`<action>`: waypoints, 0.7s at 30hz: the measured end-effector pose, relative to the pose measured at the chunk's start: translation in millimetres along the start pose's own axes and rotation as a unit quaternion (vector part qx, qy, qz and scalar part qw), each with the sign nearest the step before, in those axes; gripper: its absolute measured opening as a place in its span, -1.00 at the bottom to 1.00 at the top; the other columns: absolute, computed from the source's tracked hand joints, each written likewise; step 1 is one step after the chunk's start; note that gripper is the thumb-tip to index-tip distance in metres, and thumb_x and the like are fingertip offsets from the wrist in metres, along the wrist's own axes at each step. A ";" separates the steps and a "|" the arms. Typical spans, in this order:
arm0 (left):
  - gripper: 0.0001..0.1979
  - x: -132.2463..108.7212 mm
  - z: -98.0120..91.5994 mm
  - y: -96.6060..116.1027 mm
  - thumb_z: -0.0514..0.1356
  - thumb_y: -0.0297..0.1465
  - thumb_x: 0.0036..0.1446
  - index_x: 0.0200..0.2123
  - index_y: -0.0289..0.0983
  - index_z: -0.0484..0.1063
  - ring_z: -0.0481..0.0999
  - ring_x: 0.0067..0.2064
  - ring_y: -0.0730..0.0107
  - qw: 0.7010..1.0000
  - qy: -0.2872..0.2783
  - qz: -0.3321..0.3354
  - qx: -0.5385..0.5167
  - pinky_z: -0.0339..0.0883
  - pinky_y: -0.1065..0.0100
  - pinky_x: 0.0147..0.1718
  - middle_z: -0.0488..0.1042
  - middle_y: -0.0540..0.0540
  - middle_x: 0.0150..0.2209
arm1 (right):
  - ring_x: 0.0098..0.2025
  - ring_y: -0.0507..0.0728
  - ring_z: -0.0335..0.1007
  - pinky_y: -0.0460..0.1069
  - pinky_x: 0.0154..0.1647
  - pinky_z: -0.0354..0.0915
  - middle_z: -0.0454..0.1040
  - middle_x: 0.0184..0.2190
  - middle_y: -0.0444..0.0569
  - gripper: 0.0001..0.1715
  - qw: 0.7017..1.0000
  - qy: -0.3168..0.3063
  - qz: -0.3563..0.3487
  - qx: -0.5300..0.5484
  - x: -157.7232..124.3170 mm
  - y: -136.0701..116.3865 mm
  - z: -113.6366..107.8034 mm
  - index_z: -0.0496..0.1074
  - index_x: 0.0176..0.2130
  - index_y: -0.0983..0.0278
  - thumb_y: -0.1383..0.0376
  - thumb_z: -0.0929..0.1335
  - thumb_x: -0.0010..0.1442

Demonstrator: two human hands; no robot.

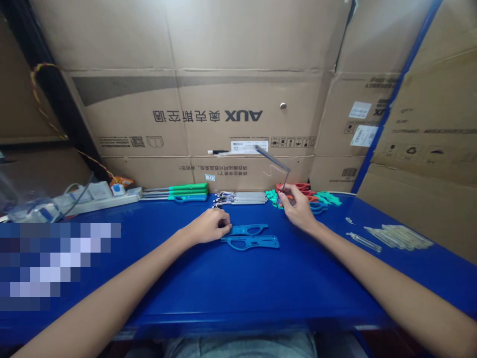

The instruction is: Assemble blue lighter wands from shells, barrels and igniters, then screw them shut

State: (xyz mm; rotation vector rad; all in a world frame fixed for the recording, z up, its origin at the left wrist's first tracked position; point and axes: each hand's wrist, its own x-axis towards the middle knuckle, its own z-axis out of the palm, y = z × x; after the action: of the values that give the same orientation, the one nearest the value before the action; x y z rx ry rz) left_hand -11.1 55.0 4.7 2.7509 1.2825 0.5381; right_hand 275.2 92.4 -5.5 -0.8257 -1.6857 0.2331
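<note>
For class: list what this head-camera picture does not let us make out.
Head view:
- Blue shell: left end hidden by left hand.
- Metal rod: lower end hidden by right hand.
- Red pieces: partly hidden by right hand.
- Bench: left side blurred out.
- Clear pieces: too small to identify.

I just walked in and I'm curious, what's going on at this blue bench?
A person is working at the bench with bare hands. Their right hand holds up a thin bent rod above a heap of red and green plastic pieces. Their left hand rests beside two blue plastic pieces. Metal rods lie in a row farther back.
</note>
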 end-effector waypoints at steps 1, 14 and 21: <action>-0.84 0.0 0.1 -0.1 0.11 -0.40 0.12 -0.45 -0.27 0.47 0.42 -0.39 0.38 1.000 0.001 -0.001 0.000 0.19 0.39 -0.40 0.50 -0.04 -0.45 | -0.39 0.10 0.40 0.01 -0.43 0.41 0.40 -0.32 -0.02 -0.80 1.000 0.001 0.003 0.002 0.0 0.9 0.2 0.30 -0.20 0.22 0.15 0.25 0.26; -0.84 0.3 0.9 -0.4 0.11 -0.40 0.13 -0.45 -0.27 0.46 0.43 -0.37 0.37 1.000 0.001 0.000 0.003 0.21 0.40 -0.38 0.50 -0.05 -0.44 | -0.28 0.18 0.44 0.11 -0.18 0.41 0.48 -0.29 0.05 -0.82 0.987 -0.041 -0.120 -0.102 -4.6 -19.5 0.3 0.35 -0.17 0.21 0.22 0.22 0.29; -0.84 0.4 0.7 -0.3 0.12 -0.40 0.13 -0.44 -0.27 0.46 0.43 -0.37 0.37 1.000 -0.001 0.000 0.002 0.21 0.39 -0.38 0.51 -0.05 -0.43 | -0.23 0.20 0.45 0.13 -0.14 0.40 0.48 -0.26 0.06 -0.83 0.985 -0.040 -0.129 -0.108 -4.4 -22.1 -1.9 0.34 -0.16 0.22 0.23 0.24 0.29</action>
State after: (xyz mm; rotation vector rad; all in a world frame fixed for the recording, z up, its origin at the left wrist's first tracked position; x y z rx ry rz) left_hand -10.9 55.5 4.0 2.7539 1.2854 0.5342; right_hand 268.4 73.0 4.0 -0.7540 -1.8960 -0.0990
